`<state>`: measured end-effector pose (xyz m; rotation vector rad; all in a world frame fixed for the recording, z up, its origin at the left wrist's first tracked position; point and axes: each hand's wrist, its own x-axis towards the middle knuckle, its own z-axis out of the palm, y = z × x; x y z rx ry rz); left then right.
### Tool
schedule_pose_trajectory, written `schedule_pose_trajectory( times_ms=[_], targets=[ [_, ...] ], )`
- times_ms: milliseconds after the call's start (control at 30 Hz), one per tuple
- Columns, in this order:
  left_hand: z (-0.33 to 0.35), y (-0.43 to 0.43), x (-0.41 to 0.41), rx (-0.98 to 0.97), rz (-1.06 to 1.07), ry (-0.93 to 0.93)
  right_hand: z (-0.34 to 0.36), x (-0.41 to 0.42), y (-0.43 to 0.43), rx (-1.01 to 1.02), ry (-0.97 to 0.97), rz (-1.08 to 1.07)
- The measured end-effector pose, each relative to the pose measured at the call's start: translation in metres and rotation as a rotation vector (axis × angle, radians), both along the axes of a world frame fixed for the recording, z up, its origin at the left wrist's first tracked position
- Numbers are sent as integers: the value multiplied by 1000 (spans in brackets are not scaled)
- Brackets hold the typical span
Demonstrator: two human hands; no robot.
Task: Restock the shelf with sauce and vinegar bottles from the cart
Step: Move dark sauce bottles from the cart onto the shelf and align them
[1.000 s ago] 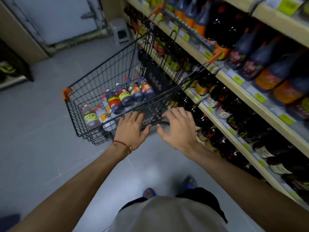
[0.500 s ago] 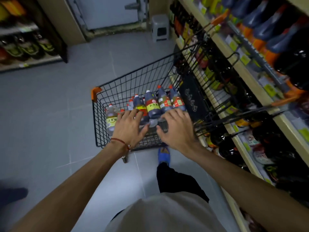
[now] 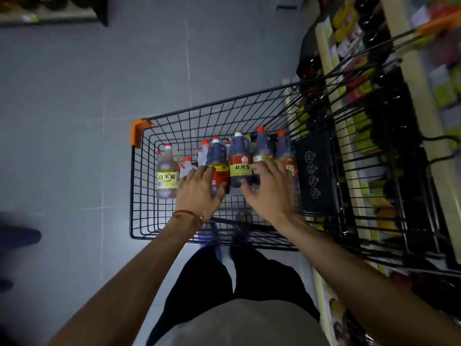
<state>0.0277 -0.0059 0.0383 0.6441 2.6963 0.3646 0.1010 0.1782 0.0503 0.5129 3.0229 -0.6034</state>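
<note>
- Sauce bottles (image 3: pixel 240 158) lie along the cart (image 3: pixel 131 196), caps toward its far end.
- Left hand (image 3: pixel 199 196) and right hand (image 3: pixel 272 191) are spread over them, grasping nothing and hiding their bases.

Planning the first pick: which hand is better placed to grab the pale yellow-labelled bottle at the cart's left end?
Left. The left hand is right beside the pale bottle; the right hand is farther off, over the dark bottles toward the right end of the cart.

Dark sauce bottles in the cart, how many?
4 dark bottles in a row in the cart: one at the left hand, one between the hands, two beyond the right hand. Others may be hidden.
</note>
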Motion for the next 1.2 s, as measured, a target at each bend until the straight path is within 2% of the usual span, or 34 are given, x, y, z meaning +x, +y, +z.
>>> schedule_pose_trajectory(
  times_ms=[167,300,400,500,567,800,1067,1200],
  targets=[
    [-60,7,-27,24,84,-101,-45,-21,-2,-40,-14,-66],
    [-128,16,-48,104,313,-297,-95,-33,-2,-60,23,-156],
    [-162,26,-57,160,471,-432,-118,-36,-1,-90,-47,-176],
    [-181,38,-62,257,635,-577,-132,-38,-4,-110,-77,-204],
    [-188,47,-62,238,708,-631,-138,-38,-6,-105,-64,-219],
    [-194,47,-74,188,758,-618,-141,-42,-11,-112,-86,-259],
    [-185,7,-88,122,775,-617,-160,-64,-7,-330,-237,-341],
    [-183,-13,-94,125,764,-604,-179,-77,-12,-355,-276,-450]
  ],
)
